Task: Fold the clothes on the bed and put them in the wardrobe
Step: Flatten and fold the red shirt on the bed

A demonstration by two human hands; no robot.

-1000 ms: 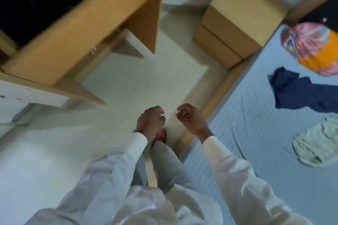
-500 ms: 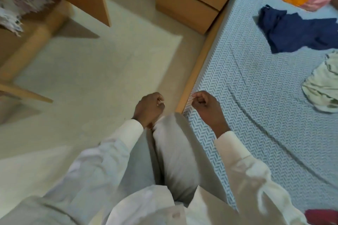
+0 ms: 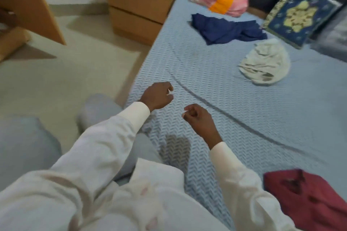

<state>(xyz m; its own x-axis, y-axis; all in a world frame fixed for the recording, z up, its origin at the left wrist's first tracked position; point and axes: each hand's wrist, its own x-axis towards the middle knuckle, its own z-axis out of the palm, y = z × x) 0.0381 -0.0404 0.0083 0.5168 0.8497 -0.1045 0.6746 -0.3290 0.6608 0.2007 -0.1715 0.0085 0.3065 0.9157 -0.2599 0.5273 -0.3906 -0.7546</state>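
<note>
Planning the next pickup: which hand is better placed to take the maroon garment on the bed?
Right, probably. The right hand is nearer the maroon garment and on its side of the body. The left hand is farther off, toward the edge of the bed. Both hold nothing.

Soft, fairly bright indoor light. Grey shadows fall on the bed, near centre, and on the floor beside the wardrobe panel, far left. Motion blur softens everything, worst at the far-right pillow.
</note>
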